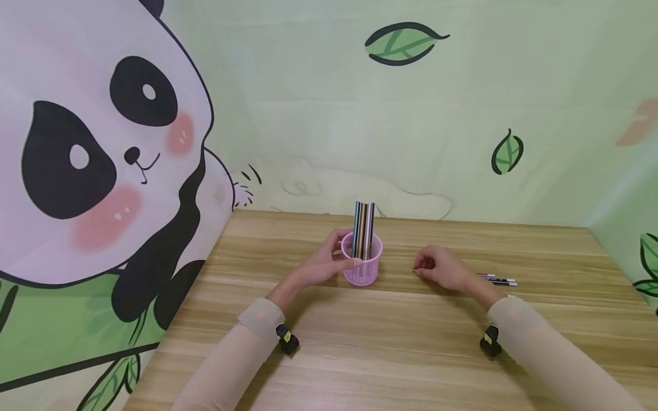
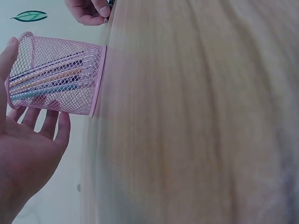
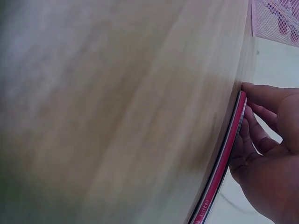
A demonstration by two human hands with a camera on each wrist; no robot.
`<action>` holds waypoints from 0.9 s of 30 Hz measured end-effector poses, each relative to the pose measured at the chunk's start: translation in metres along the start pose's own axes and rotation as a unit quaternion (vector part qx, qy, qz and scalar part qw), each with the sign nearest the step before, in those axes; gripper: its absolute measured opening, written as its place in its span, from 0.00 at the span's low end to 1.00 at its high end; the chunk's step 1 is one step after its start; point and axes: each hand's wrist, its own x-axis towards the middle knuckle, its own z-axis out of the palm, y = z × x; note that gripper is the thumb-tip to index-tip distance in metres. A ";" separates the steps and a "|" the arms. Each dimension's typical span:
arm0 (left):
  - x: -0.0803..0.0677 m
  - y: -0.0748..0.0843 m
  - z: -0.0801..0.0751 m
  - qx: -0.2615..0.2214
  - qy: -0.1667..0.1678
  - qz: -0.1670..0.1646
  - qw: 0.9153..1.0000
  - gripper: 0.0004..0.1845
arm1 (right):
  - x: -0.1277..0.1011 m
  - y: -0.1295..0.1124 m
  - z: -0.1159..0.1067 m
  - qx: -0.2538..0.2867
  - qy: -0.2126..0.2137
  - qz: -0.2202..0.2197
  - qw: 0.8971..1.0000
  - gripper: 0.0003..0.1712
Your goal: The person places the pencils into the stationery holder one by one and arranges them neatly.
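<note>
We see the left hand (image 1: 320,267) curled round a pink mesh cup (image 1: 371,269), with the thumb across its near side and the fingers behind, and the cup stands upright on the table (image 1: 360,348). The right hand (image 1: 446,270) is to its right, thumb and fingers bent in at one end of a red pencil (image 3: 222,159); we read that as a pinch, though the fingertips partly hide the contact.

That hold looks like the weak point to us: it sits right at the pencil's end, so the long free part could swing or twist out if we lifted quickly. A dark pencil (image 3: 201,198) lies close alongside the red one, and we might drag it along or knock it rolling.

A bunch of pencils (image 1: 363,228) already stands in the cup, rising well above the rim. We judge that this makes it top-heavy; should the left hand slacken while something bumps those tall ends, the cup could tip. A pencil brought in crooked might also snag on the bunch or the rim.

Farther out, white-ended pencils (image 1: 502,281) lie on the table by the right wrist, where a careless sleeve (image 1: 534,325) could scatter them.
</note>
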 end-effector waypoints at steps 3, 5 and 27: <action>-0.001 0.000 0.000 0.002 -0.001 -0.003 1.000 0.44 | 0.001 0.001 0.000 -0.003 0.001 0.000 1.000 0.02; -0.002 0.001 0.000 0.004 -0.001 -0.006 1.000 0.43 | 0.001 0.001 0.001 -0.006 0.002 -0.002 1.000 0.03; -0.004 0.005 0.000 -0.004 0.000 0.000 1.000 0.44 | 0.017 -0.026 -0.040 -0.048 0.091 -0.025 0.994 0.04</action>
